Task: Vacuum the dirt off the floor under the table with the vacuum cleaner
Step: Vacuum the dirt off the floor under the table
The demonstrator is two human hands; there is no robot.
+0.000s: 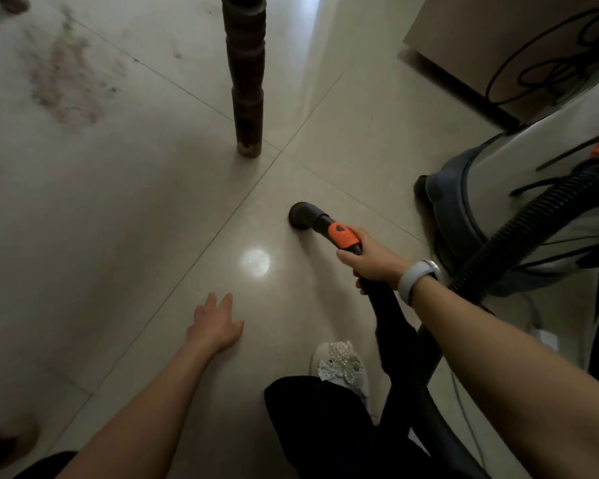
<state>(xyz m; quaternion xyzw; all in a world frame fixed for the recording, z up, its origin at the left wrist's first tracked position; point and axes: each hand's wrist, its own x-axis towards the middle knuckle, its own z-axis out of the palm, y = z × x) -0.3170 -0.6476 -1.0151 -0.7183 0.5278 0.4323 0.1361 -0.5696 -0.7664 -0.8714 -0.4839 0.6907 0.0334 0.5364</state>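
Note:
A patch of brownish dirt [63, 81] lies on the pale tiled floor at the upper left, beyond a dark turned table leg [245, 77]. My right hand [370, 259] grips the black vacuum wand just behind its orange collar [343, 235]. The round black nozzle [300, 216] points left, low over the floor near the tile joint, well short of the dirt. My left hand [215, 323] hovers with fingers spread over the floor, holding nothing. The grey vacuum canister [519, 202] stands at the right, its ribbed black hose [519, 229] running down to the wand.
A beige cabinet [498, 36] with looped black cable [540, 63] stands at the upper right. Another furniture leg [13, 1] shows at the top left. My beaded shoe [343, 364] and dark trouser leg [325, 426] are below the wand. A white plug [543, 335] lies by the canister.

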